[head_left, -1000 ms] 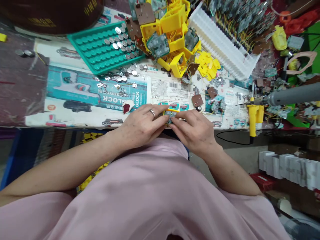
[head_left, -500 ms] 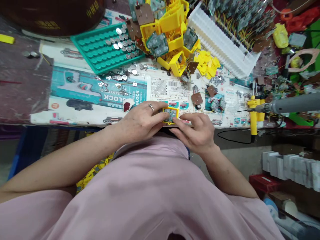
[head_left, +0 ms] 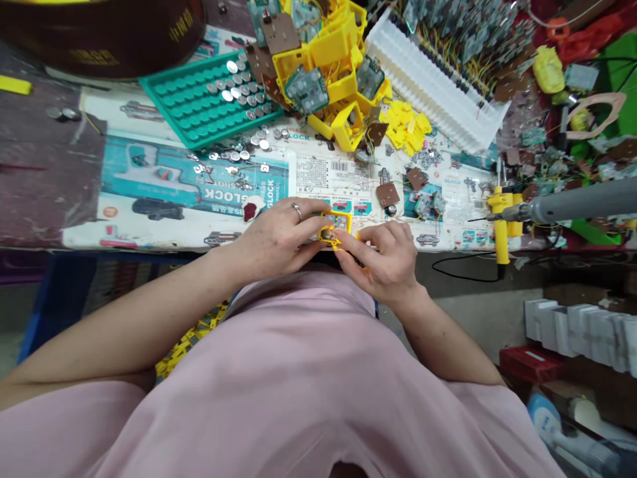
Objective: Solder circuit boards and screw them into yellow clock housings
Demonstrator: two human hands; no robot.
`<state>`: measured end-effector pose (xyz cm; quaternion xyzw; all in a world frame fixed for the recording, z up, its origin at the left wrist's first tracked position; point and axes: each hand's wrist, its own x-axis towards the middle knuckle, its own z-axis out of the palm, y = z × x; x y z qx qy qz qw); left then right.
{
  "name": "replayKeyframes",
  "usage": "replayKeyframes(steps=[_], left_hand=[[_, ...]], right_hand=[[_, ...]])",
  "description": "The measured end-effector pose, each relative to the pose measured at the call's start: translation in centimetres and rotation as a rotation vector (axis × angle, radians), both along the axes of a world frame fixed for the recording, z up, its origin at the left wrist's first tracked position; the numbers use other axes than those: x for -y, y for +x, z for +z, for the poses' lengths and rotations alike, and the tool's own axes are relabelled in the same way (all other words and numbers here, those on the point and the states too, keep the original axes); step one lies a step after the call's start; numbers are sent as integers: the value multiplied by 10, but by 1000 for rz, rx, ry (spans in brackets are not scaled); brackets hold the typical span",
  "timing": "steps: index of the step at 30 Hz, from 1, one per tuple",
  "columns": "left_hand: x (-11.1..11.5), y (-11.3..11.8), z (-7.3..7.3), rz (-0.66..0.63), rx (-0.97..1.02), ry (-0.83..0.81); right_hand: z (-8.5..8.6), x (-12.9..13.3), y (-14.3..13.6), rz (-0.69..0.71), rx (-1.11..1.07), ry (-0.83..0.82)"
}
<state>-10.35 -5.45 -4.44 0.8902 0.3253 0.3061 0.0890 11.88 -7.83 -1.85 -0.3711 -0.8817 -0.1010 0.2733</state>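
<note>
A small yellow plastic case (head_left: 350,219) is held at the table's front edge, with a green circuit board (head_left: 341,224) inside it. My left hand (head_left: 279,232), with a ring on one finger, closes its fingers round the case's left side. From the right, my right hand (head_left: 383,255) has its thumb and index finger closed at the case's near edge. A bit of green and yellow shows by those fingertips, too small to make out well. Brown board pieces (head_left: 387,194) with wires lie beyond my right hand.
A teal tray (head_left: 169,99) with silver button cells sits back left, loose cells before it. Yellow cases (head_left: 326,53) are piled at the back centre, beside a white foam rack (head_left: 423,86) of wired boards. A grey-handled screwdriver-like tool (head_left: 572,202) juts in from the right.
My right fingertips have shifted to the near edge of the case, and more of its inside shows near them. My left hand keeps its hold. The whole view has moved slightly.
</note>
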Motion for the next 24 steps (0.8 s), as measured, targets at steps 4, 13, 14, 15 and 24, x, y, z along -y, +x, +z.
replayKeyframes(steps=[4,13,14,15,24], left_hand=[[0,1,1,1,32,25],[1,0,4,-8,27,3],[2,0,3,-8,28,13],[2,0,3,-7,28,26],[6,4,3,48,-38,176]], right_hand=[[0,-2,-8,32,61,36],[1,-7,-12,43,7,13],[1,-8,-9,45,1,0],[2,-9,-5,38,-5,-10],[0,-16,6,-13,157,21]])
